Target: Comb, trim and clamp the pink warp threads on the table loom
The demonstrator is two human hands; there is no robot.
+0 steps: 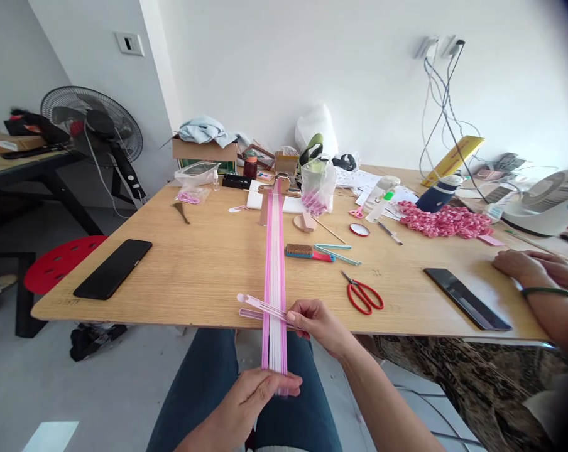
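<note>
A long band of pink and white strands point(275, 276) runs from a small wooden upright stand point(279, 188) on the table toward me, over the table's near edge. My left hand point(252, 402) grips the band's near end above my lap. My right hand point(316, 323) pinches a flat pale pink stick point(260, 307), which crosses the band near the table edge. A second pink stick point(251, 314) lies just below it, left of the band. Whether the sticks pass through the strands is hard to tell.
A co-worker's hands point(533, 267) rest on the table's right side, near a black phone point(467, 299). Red-handled scissors point(363, 295), a brush point(307, 253), a pink heap of small pieces point(439, 220) and another phone point(112, 269) lie on the wooden table point(171, 282).
</note>
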